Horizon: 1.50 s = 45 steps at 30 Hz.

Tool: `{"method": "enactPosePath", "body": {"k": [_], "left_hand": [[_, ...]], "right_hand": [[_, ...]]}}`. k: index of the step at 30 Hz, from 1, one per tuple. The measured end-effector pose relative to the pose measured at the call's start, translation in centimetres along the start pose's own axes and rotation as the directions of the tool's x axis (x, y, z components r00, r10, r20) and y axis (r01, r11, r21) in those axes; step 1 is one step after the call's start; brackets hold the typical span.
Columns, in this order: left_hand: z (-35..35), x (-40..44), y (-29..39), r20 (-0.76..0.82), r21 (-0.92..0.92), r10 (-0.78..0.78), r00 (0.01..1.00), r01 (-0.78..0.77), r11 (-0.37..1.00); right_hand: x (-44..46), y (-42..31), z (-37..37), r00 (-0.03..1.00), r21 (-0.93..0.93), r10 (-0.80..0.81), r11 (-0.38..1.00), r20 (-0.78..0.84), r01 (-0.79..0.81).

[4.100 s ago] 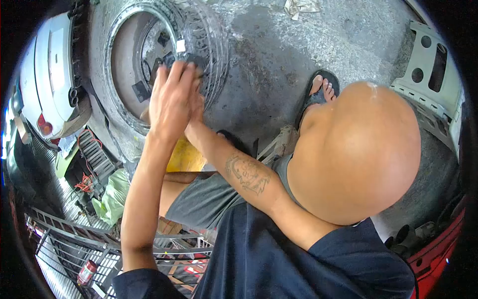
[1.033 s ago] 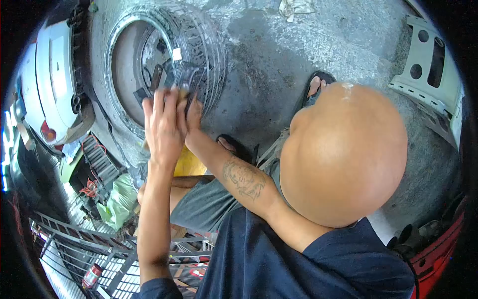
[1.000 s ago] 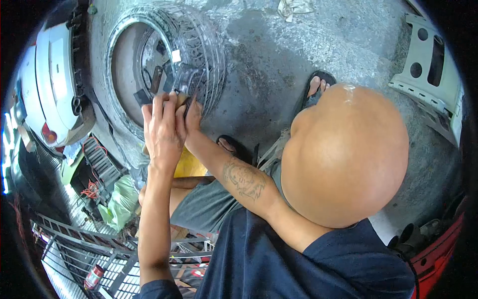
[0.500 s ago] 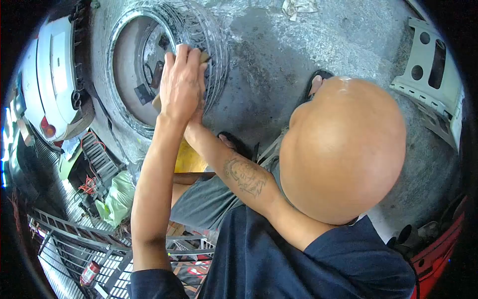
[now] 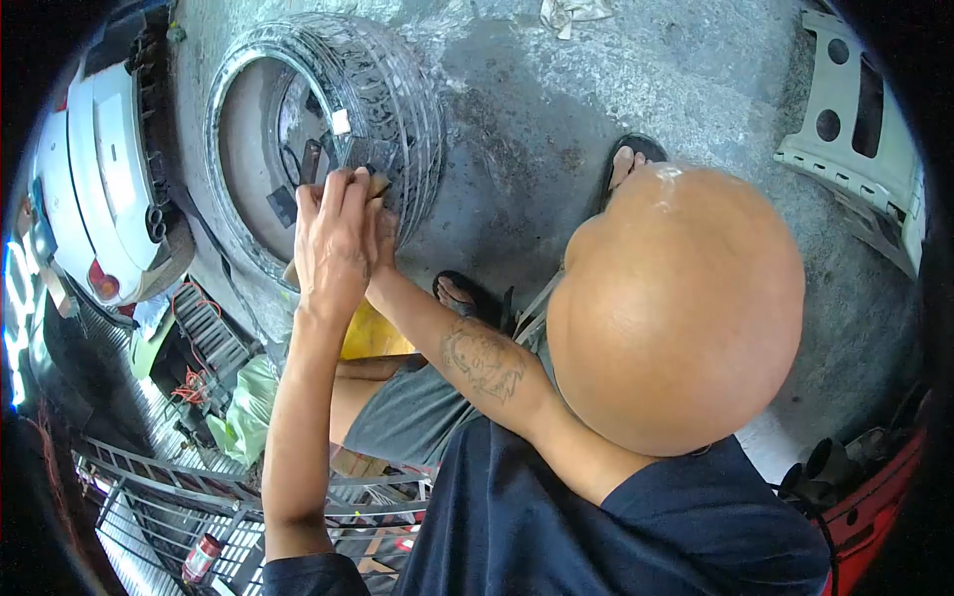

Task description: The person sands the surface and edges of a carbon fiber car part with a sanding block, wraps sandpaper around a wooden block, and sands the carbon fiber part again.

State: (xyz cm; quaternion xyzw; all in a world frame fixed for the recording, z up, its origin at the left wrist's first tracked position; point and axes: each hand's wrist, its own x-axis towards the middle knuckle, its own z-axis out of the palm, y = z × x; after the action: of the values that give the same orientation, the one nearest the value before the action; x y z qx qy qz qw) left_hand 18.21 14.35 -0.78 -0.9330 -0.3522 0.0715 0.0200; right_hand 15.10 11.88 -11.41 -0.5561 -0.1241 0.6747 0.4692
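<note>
A dusty black tyre (image 5: 393, 129) lies on the concrete floor. My left hand (image 5: 336, 233) is closed at its near rim, fingers bent over a tan piece (image 5: 378, 185) whose kind I cannot make out. Tucked against its right side is my right hand (image 5: 384, 236), also closed, with most of its fingers hidden. A small white patch (image 5: 341, 121) shows on the rim, above the fingertips. Inside the tyre's opening are a dark flat piece (image 5: 282, 205) and a brown-black object (image 5: 314, 157).
A white car bumper (image 5: 99, 159) stands on the left. Nearby are a green-white plastic bag (image 5: 246, 407) and a metal rack (image 5: 179, 497) with a red-labelled bottle (image 5: 202, 558). A pale metal panel (image 5: 845, 119) is at right. A yellow surface (image 5: 373, 333) shows beside the tyre.
Both hands have moved down and slightly left along the tyre's rim. The white patch on the rim has come into sight. The view has shifted a little.
</note>
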Motion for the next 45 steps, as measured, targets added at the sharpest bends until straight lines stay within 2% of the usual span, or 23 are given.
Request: {"method": "enactPosePath", "body": {"k": [7, 12, 13, 15, 16, 17, 18, 20, 22, 23, 24, 26, 27, 29, 31, 32, 33, 34, 35, 36, 38, 40, 45], "left_hand": [[1.9, 3.1, 0.6, -0.050, -0.006, 0.003, 0.999, -0.004, 1.000], [1.0, 0.3, 0.1, 0.056, 0.029, -0.081, 0.995, 0.080, 0.996], [2.0, 1.6, -0.3, -0.032, -0.004, -0.012, 0.999, 0.012, 1.000], [1.9, 4.8, 0.0, -0.048, -0.056, -0.059, 0.997, 0.056, 0.997], [2.1, 5.3, -0.5, -0.092, -0.096, -0.059, 0.994, 0.050, 0.994], [1.7, 5.0, -1.3, -0.221, -0.154, -0.086, 0.971, 0.052, 0.987], [0.7, 4.6, -2.2, -0.342, -0.212, -0.111, 0.933, 0.039, 0.977], [-3.3, 0.7, -4.1, -0.286, -0.343, -0.411, 0.866, 0.308, 0.888], [-6.9, -5.9, -7.4, -0.272, -0.355, -0.545, 0.793, 0.444, 0.823], [-8.0, -10.1, -8.8, -0.281, -0.385, -0.659, 0.698, 0.547, 0.743], [-9.1, -14.7, -10.4, -0.320, -0.321, -0.668, 0.672, 0.587, 0.744], [-10.6, -25.9, -13.3, -0.265, -0.317, -0.841, 0.471, 0.781, 0.538], [-10.5, -30.5, -13.1, -0.222, -0.474, -0.930, 0.292, 0.802, 0.365], [-8.6, -41.2, -13.4, -0.269, -0.334, -0.955, 0.125, 0.918, 0.214], [-4.1, -53.8, -15.0, 0.098, -0.465, -0.993, 0.062, 0.885, 0.009], [-0.7, -54.9, -12.7, 0.097, -0.668, -0.993, -0.067, 0.735, -0.115], [3.2, -59.9, -13.7, 0.218, -0.581, -0.975, -0.036, 0.798, -0.159], [4.2, -57.8, -11.4, 0.333, -0.598, -0.942, -0.040, 0.763, -0.244], [6.3, -58.2, -10.1, 0.273, -0.678, -0.949, 0.159, 0.732, -0.072], [5.1, -60.5, -9.6, 0.252, -0.676, -0.960, 0.120, 0.732, -0.086], [6.7, -57.1, -9.5, 0.247, -0.607, -0.968, 0.054, 0.787, -0.111], [7.9, -53.6, -10.6, 0.270, -0.549, -0.963, 0.022, 0.825, -0.135], [8.4, -50.0, -7.3, 0.412, -0.424, -0.908, 0.072, 0.897, -0.121]], "right_hand": [[2.6, 2.9, 2.9, 0.984, -0.212, -0.168, 0.965, -0.057, 0.153], [2.1, 5.4, 2.3, 0.948, -0.345, -0.295, 0.908, -0.120, 0.238], [3.3, 5.2, 3.8, 0.942, -0.375, -0.317, 0.890, -0.107, 0.257], [1.9, 5.0, 4.1, 0.934, -0.409, -0.350, 0.864, -0.070, 0.293], [0.4, 2.9, 2.8, 0.987, 0.427, -0.129, 0.890, -0.101, 0.160], [-0.3, 1.7, 2.1, 0.997, 0.960, 0.050, 0.271, 0.058, -0.069], [0.0, 1.8, 2.5, 0.997, 0.959, 0.043, 0.274, 0.065, -0.074], [1.4, 2.5, 2.6, 0.953, 0.929, 0.294, 0.328, 0.073, -0.172], [1.5, 2.9, 2.1, 0.964, 0.927, 0.241, 0.324, 0.113, -0.190], [1.1, 2.3, 1.6, 0.967, 0.931, 0.221, 0.309, 0.127, -0.193], [0.7, 1.6, 1.4, 0.970, 0.936, 0.201, 0.293, 0.139, -0.195], [0.4, 0.8, 1.3, 0.978, 0.948, 0.185, 0.283, 0.096, -0.146], [0.5, 1.1, 1.3, 0.984, 0.955, 0.148, 0.266, 0.096, -0.133], [0.8, 1.7, 1.4, 0.991, 0.957, 0.103, 0.267, 0.090, -0.115], [0.9, 1.9, 1.4, 0.984, 0.950, -0.022, 0.264, 0.176, -0.164], [0.4, 1.4, 1.6, 0.982, 0.942, -0.047, 0.297, 0.181, -0.160], [0.0, 1.0, 2.0, 0.985, 0.919, -0.036, 0.368, 0.166, -0.142], [-0.6, 0.7, 2.4, 0.987, 0.889, -0.022, 0.438, 0.159, -0.133], [-1.9, -0.5, 2.6, 0.986, 0.890, 0.068, 0.425, 0.151, -0.165], [-3.3, -2.0, 2.7, 0.976, 0.891, 0.158, 0.407, 0.149, -0.202], [-4.8, -2.8, 1.9, 0.986, 0.805, 0.108, 0.570, 0.124, -0.163], [-1.9, 0.2, 1.6, 0.992, 0.840, 0.045, 0.528, 0.120, -0.125], [-1.6, 0.1, 0.2, 0.980, 0.798, 0.014, 0.578, 0.198, -0.169]]}}
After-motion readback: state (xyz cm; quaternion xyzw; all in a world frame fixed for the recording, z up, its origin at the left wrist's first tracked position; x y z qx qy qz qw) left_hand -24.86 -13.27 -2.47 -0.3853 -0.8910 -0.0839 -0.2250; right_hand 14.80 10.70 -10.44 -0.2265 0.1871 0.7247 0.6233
